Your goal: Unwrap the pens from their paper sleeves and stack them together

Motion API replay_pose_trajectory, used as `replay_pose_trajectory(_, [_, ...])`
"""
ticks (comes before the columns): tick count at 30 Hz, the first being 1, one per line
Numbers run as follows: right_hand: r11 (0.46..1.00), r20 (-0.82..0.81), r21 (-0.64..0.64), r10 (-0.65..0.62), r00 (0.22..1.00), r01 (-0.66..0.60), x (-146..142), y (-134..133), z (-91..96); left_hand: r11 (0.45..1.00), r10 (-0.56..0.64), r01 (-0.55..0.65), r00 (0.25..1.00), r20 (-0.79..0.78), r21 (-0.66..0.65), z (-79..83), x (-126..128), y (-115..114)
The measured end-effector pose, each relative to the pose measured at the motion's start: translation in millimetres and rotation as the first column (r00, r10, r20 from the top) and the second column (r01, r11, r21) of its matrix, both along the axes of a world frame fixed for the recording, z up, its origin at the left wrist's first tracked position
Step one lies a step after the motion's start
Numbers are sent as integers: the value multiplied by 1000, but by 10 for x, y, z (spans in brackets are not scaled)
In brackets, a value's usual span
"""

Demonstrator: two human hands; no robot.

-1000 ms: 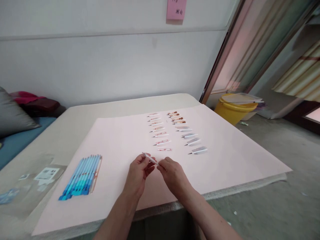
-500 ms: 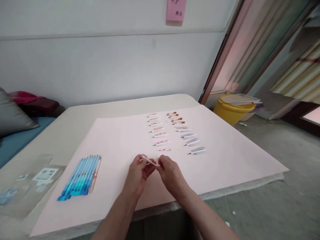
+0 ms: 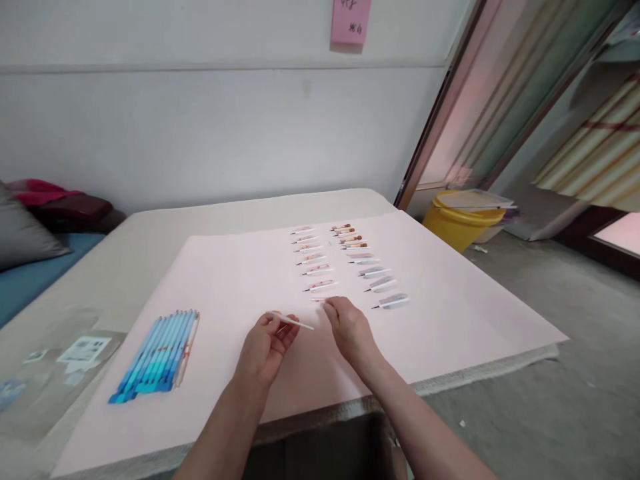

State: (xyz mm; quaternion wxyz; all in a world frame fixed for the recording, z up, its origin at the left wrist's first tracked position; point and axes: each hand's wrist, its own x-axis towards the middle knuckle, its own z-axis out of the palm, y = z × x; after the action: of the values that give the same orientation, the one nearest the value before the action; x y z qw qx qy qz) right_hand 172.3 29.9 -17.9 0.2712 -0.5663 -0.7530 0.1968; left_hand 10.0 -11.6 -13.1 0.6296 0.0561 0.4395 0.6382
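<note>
My left hand [image 3: 267,343] holds a slim white pen tube [image 3: 301,325] between thumb and fingers, just above the pink sheet. To its right, my right hand [image 3: 350,325] has its fingers closed at the right end of a small red-and-white patterned pen barrel [image 3: 317,299]. That end is hidden by the fingertips. Beyond lies a column of dark-tipped white pen tubes with patterned barrels [image 3: 319,285]. A second column to the right includes grey barrels [image 3: 393,301] and brown-ended ones [image 3: 354,239].
A row of blue pens [image 3: 155,353] lies on the left of the pink sheet [image 3: 235,267]. Clear plastic packaging [image 3: 85,353] is on the table at far left. A yellow bin [image 3: 460,223] stands beyond the table's right edge, and a cushion [image 3: 30,230] rests at left.
My hands have parted. The right one has let go of the white tube and moved forward and right to the patterned barrel. The left one still holds the tube.
</note>
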Motion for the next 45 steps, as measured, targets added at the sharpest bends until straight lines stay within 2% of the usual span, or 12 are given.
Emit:
replay_pose_trajectory(2, [993,191,117,-10,982,-13,57,83,-130,1000,-1,1,1000,-8,6,9,-8,0])
replay_pose_trajectory(6, [993,394,107,8,919,-54,99,151,-313,1000,-6,6,1000,-18,5,3,-22,5])
replay_pose_trajectory(11, [996,483,47,47,875,-79,46,135,-239,1000,21,-20,999,-36,9,4,-73,30])
replay_pose_trajectory(14, [996,475,19,68,877,-87,17,91,-132,998,61,-60,997,-44,3,9,-144,53])
replay_pose_trajectory(19, [973,434,2,209,876,-233,-10,-69,62,987,161,-161,985,-64,13,-8,-283,91])
replay_pose_trajectory(23, [963,460,-24,249,853,-268,-36,-154,156,990,143,-143,986,-81,16,3,-306,89])
replay_pose_trajectory(33, [966,525,-48,242,816,-256,-102,-208,190,992,75,-52,975,-208,116,75,-176,40])
replay_pose_trajectory(40, [965,480,-85,257,839,-247,-160,-239,187,999,21,-5,945,-327,48,135,-62,-13])
replay_pose_trajectory(45, [971,394,-58,237,888,-233,-160,-255,155,999,8,7,941,-339,45,149,-59,-23])
